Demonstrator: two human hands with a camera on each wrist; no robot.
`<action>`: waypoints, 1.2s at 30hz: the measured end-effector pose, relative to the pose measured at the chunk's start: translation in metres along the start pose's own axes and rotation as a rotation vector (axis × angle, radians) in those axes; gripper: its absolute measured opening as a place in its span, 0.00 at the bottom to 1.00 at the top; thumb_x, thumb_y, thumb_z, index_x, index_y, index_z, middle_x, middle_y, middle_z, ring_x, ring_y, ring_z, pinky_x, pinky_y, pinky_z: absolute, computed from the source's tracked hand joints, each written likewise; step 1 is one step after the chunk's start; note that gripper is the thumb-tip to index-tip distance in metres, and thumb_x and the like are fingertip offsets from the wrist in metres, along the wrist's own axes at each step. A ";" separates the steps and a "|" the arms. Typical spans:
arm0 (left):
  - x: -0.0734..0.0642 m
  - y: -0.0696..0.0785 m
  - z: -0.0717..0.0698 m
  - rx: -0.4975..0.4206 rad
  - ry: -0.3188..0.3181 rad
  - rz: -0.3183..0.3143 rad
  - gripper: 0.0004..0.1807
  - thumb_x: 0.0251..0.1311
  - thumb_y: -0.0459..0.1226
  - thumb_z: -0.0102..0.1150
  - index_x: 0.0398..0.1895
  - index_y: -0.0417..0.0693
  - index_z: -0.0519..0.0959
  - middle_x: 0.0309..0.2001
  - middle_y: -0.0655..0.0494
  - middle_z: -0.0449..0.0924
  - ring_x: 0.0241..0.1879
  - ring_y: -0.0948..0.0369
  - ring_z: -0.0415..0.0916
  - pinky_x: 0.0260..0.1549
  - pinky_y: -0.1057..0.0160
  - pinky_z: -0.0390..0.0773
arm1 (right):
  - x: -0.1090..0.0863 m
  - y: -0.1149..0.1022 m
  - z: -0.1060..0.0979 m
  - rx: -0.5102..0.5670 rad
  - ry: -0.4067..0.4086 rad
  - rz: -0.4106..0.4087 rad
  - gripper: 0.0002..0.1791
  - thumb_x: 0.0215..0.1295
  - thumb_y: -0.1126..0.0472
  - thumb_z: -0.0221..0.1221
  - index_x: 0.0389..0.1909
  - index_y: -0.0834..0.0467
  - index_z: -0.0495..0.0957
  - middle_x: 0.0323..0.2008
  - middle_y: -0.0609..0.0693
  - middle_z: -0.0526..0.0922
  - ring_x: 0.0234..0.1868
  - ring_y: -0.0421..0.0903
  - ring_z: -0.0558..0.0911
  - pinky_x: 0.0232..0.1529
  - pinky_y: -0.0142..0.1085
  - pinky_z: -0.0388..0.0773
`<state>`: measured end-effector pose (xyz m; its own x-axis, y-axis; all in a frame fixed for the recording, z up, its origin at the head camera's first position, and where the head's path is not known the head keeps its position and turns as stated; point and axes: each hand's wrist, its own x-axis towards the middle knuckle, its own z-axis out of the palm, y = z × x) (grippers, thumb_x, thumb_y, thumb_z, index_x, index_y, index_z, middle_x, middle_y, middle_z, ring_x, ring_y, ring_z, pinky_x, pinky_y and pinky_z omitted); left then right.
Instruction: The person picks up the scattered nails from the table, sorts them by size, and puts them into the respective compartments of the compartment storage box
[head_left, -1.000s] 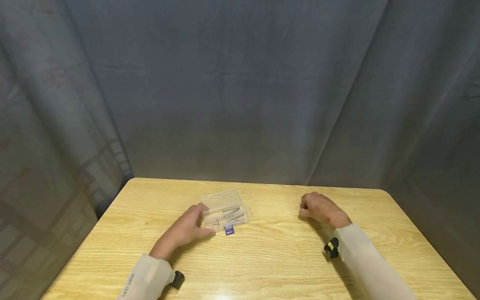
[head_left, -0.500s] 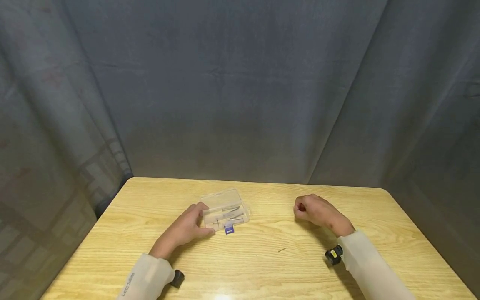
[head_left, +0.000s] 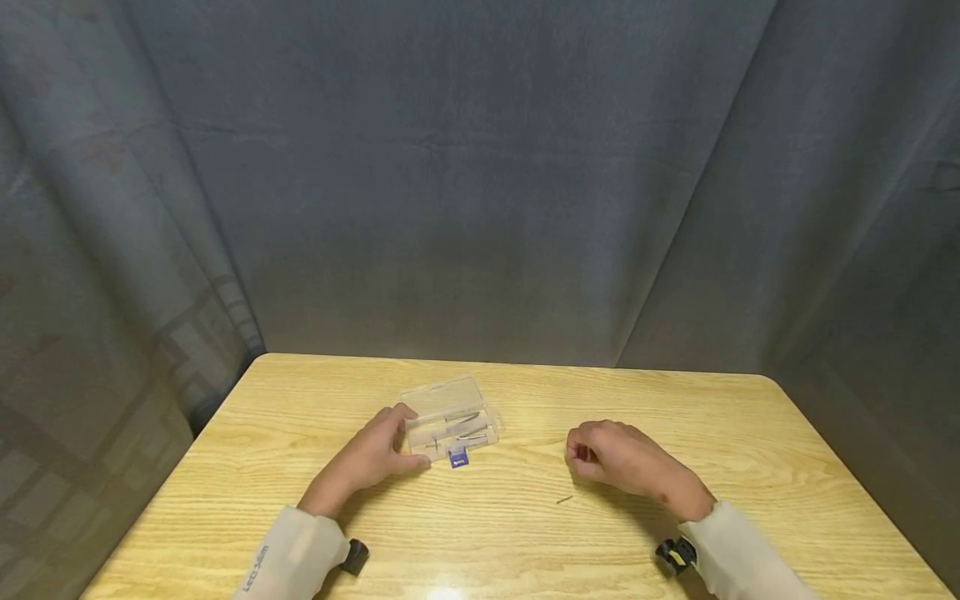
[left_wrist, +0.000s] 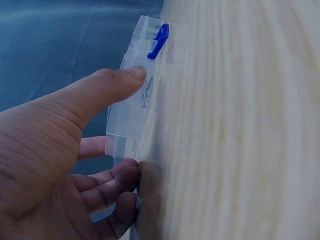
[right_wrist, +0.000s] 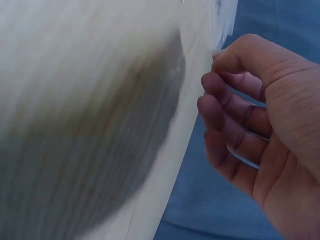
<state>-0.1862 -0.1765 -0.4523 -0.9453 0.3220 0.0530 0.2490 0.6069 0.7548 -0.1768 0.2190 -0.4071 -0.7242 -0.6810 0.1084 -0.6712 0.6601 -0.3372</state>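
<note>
A clear plastic case (head_left: 424, 437) lies with its lid (head_left: 450, 398) raised at the left of the table. Several slim metal pieces, which look like nails (left_wrist: 145, 92), lie in its compartments. My left hand (head_left: 367, 457) holds the case by its left end, thumb on the near side and forefinger behind. A single small nail (head_left: 565, 500) rests on the table to the case's right. Just above and right of it hovers my right hand (head_left: 628, 460), fingers loosely curled and thumb tip close to the forefinger. Nothing shows in its grasp.
From the near side of the case sticks out a blue latch (head_left: 458, 458); a second, clear latch (head_left: 498, 419) juts from its right end. Grey curtains (head_left: 480, 200) hang behind and beside the wooden table (head_left: 510, 533).
The small nail, not seen on the table a second ago, appeared there half a second ago. My right hand has moved left and toward me, near it. My left hand stays on the case.
</note>
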 end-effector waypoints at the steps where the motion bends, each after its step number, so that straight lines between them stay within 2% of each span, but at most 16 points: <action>1: 0.000 0.000 0.000 -0.001 0.000 0.000 0.30 0.52 0.41 0.81 0.53 0.42 0.74 0.40 0.51 0.71 0.37 0.56 0.66 0.37 0.55 0.69 | -0.001 -0.003 0.001 0.002 -0.003 -0.012 0.14 0.67 0.67 0.65 0.29 0.44 0.76 0.27 0.34 0.72 0.27 0.31 0.69 0.28 0.31 0.69; 10: 0.000 0.001 -0.001 -0.005 0.003 0.011 0.31 0.51 0.41 0.82 0.53 0.42 0.75 0.40 0.51 0.71 0.37 0.56 0.67 0.37 0.55 0.70 | -0.008 -0.023 0.015 -0.064 -0.026 -0.117 0.14 0.64 0.65 0.67 0.30 0.44 0.75 0.28 0.34 0.70 0.27 0.30 0.66 0.28 0.29 0.68; 20: 0.000 0.000 -0.001 -0.011 -0.001 -0.004 0.30 0.52 0.41 0.81 0.53 0.42 0.74 0.40 0.51 0.71 0.37 0.56 0.67 0.37 0.55 0.69 | -0.010 -0.025 0.023 -0.112 0.000 -0.212 0.16 0.60 0.66 0.68 0.27 0.43 0.73 0.27 0.34 0.68 0.27 0.30 0.65 0.26 0.27 0.65; 27: 0.000 -0.002 0.000 0.003 0.003 0.007 0.31 0.52 0.41 0.81 0.53 0.42 0.74 0.40 0.51 0.71 0.36 0.57 0.67 0.36 0.57 0.70 | -0.011 -0.027 0.026 -0.128 -0.004 -0.178 0.17 0.61 0.66 0.66 0.24 0.43 0.71 0.25 0.32 0.65 0.24 0.29 0.64 0.24 0.26 0.64; 36: 0.000 -0.003 0.001 0.009 0.003 0.021 0.30 0.52 0.41 0.81 0.53 0.42 0.74 0.40 0.51 0.71 0.36 0.56 0.67 0.36 0.57 0.70 | -0.009 -0.030 0.030 -0.160 -0.013 -0.143 0.18 0.57 0.67 0.64 0.21 0.44 0.68 0.22 0.32 0.61 0.21 0.30 0.59 0.21 0.26 0.61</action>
<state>-0.1863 -0.1781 -0.4549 -0.9406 0.3322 0.0708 0.2705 0.6066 0.7476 -0.1455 0.1959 -0.4257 -0.6183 -0.7747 0.1322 -0.7843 0.5976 -0.1665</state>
